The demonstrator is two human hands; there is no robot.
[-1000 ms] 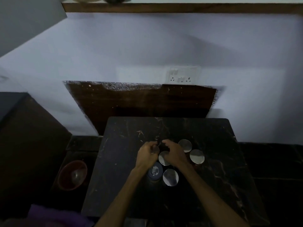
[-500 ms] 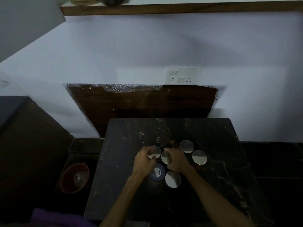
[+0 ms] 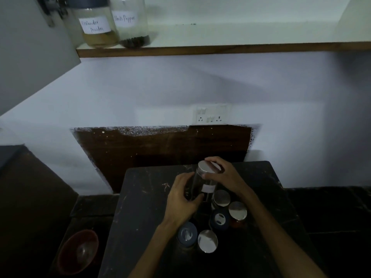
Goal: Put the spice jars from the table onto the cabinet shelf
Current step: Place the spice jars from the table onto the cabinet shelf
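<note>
Both hands grip one tall spice jar, tilted above the counter near its far edge: left hand wraps the glass body, right hand clasps the steel lid end. Five more jars stand clustered mid-counter. Up on the shelf, two labelled jars sit at its left end.

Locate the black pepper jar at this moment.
In the head view, the black pepper jar stands at the left end of the cabinet shelf, immediately right of the coriander powder jar.
</note>
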